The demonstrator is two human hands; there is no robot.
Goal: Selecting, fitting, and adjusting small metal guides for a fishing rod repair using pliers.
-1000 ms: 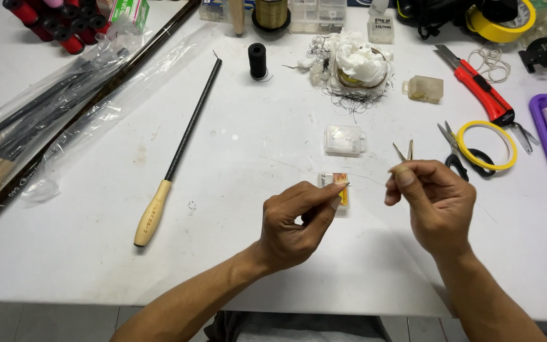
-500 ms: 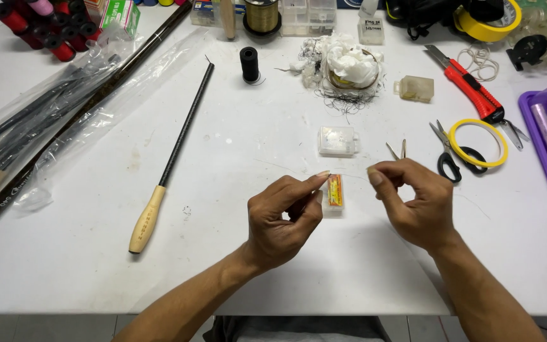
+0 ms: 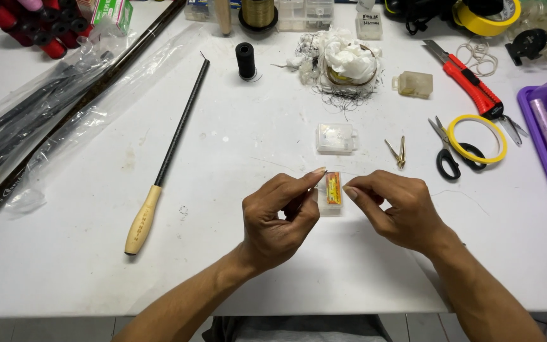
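Head camera, looking down on a white worktable (image 3: 83, 266): both bare hands meet near its front edge. The left hand (image 3: 280, 218) is curled, thumb and forefinger pinched together at the tip. The right hand (image 3: 397, 209) is curled the same way, its fingertips pinched and pointing toward the left. Whatever they pinch is too fine to make out; a thin line shows faintly on the table beside them. Between the two sets of fingertips, lying on the table, is a small clear plastic box with an orange and yellow insert (image 3: 332, 190); I cannot tell whether either hand touches it.

Just beyond it lies a second small clear plastic box (image 3: 335, 138), and to its right a pair of small brass-coloured tweezers (image 3: 399, 152). Further right are black-handled scissors (image 3: 446, 152) with a yellow ring of tape (image 3: 477, 139) resting over one handle, and a red utility knife (image 3: 470, 85). A purple plastic tray (image 3: 542, 145) sits at the right edge.

To the left lies a slim black rod with a pale wooden handle (image 3: 166, 158), and beyond it clear plastic sleeves holding dark rods (image 3: 45, 120). Toward the back stand a black spool of thread (image 3: 245, 60) and a heap of white cloth and tangled thread (image 3: 343, 60).
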